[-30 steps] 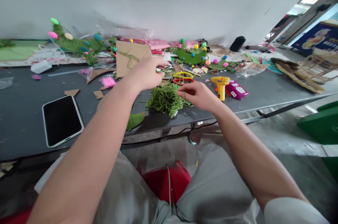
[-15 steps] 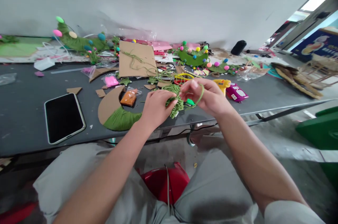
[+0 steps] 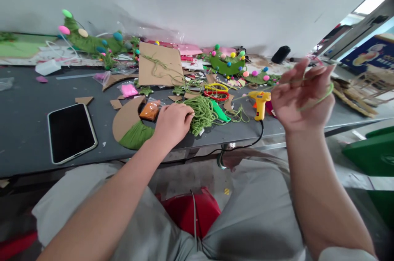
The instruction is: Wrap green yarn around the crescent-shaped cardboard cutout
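Note:
My left hand (image 3: 175,123) is closed at the left edge of a loose bundle of green yarn (image 3: 201,115), thumb and forefinger pinched against the strands. Under this hand runs the green-wrapped end of a cardboard crescent (image 3: 126,123); its other end is bare brown, and whatever lies beneath the palm is hidden. Raised over the table's right side, my right hand (image 3: 303,99) is blurred, palm up with curled fingers. A green yarn strand is looped around it and stretches leftward toward the bundle.
Right of the bundle stands a yellow glue gun (image 3: 260,103) with its cord hanging over the table edge. Scissors (image 3: 217,92) lie behind the yarn. A phone (image 3: 72,133) rests at left, an orange packet (image 3: 150,110) by the crescent. Pom-pom decorated crescents (image 3: 227,64) line the wall.
My right hand has moved away from the yarn bundle, up and to the right, drawing a strand out. My left hand has shifted slightly left, and more of the bundle and glue gun shows.

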A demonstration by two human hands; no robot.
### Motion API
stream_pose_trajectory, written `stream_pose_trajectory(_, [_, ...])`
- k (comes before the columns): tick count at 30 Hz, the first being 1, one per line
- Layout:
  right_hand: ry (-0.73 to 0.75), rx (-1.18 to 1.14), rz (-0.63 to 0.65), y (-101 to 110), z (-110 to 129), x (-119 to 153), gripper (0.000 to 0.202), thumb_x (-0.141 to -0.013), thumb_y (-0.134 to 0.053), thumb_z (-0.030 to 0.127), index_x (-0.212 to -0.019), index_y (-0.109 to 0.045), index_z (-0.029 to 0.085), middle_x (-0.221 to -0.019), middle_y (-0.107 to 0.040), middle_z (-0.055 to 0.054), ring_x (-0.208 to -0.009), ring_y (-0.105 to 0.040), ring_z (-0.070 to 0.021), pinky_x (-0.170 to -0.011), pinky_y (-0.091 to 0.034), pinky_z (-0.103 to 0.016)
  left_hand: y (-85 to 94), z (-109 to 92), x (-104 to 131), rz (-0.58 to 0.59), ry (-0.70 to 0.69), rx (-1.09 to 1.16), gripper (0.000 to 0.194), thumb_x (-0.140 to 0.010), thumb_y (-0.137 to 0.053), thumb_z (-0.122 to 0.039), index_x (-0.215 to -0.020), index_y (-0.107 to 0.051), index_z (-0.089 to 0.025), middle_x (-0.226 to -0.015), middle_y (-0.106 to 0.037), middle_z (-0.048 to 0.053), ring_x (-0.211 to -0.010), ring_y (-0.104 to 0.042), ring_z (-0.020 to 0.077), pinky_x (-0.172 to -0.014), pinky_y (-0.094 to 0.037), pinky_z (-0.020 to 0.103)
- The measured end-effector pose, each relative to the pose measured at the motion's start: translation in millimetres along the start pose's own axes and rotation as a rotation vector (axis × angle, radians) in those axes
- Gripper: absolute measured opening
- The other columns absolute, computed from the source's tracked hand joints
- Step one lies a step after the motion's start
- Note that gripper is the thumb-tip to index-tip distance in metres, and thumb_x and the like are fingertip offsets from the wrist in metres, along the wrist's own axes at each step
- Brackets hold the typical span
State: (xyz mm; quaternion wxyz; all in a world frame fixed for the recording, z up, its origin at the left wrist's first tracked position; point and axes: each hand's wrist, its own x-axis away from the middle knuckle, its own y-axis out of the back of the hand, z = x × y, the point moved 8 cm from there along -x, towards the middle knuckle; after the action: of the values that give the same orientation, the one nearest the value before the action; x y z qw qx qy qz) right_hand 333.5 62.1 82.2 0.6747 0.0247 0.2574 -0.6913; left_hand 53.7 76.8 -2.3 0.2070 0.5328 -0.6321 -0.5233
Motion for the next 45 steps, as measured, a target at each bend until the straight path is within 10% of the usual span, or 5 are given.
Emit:
stream_pose_trajectory(4, [-0.036,0.476,-0.002,-7,-18,8,0.030,-0.094,-0.060,0.056,-0.085,-0.073,0.030,-0.063,-0.058,-0.001,-0.058,-0.051,-0.0170,-0.058,-0.042,-0.035,2.6,-5,1,-0.015,-0.013,0.027,0.020,-0.093,-0.054,-0.018,-0.093,-0.073,-0.023,-0.104,-0.078,0.004,-0.103,-0.069,0.0269,-0.090,-0.046,0.043])
stream_pose_trajectory(8, [-0.088,0.993,0.289,-55,-67,24,0.034,-0.089,-0.068,0.051,-0.094,-0.079,0.020,-0.067,-0.062,-0.002,-0.060,-0.048,-0.0144,-0.057,-0.035,-0.031,4.3,-12,2,-0.034,-0.049,0.067,0.020,-0.094,-0.055,-0.020,-0.093,-0.074,-0.025,-0.105,-0.079,0.003,-0.104,-0.069,0.0263,-0.090,-0.047,0.042])
stream_pose_trajectory(19, [-0.024,1.016,0.510,-110,-103,24,0.012,-0.088,-0.064,0.023,-0.087,-0.074,0.017,-0.080,-0.066,-0.003,-0.068,-0.051,-0.0134,-0.066,-0.039,-0.028,10.1,-14,2,-0.075,-0.078,0.083,0.020,-0.097,-0.056,-0.025,-0.098,-0.076,-0.024,-0.108,-0.078,0.003,-0.102,-0.070,0.0258,-0.087,-0.045,0.040])
stream_pose_trajectory(29, [-0.216,0.282,0.365,-92,-64,21,0.022,-0.097,-0.054,0.045,-0.090,-0.057,0.024,-0.116,-0.068,-0.007,-0.109,-0.064,-0.0215,-0.093,-0.051,-0.038,3.3,-9,1,-0.021,-0.021,-0.024,0.021,-0.094,-0.052,-0.022,-0.092,-0.073,-0.024,-0.101,-0.078,0.004,-0.101,-0.069,0.0283,-0.086,-0.045,0.044])
stream_pose_trajectory(45, [-0.006,0.502,0.001,-2,-21,-13,0.032,-0.093,-0.049,0.059,-0.093,-0.062,0.030,-0.103,-0.065,-0.007,-0.104,-0.063,-0.0264,-0.076,-0.052,-0.042,-4.9,-1,0,0.003,-0.020,-0.122,0.028,-0.088,-0.050,-0.014,-0.078,-0.075,-0.023,-0.100,-0.079,0.004,-0.103,-0.068,0.0306,-0.087,-0.048,0.048])
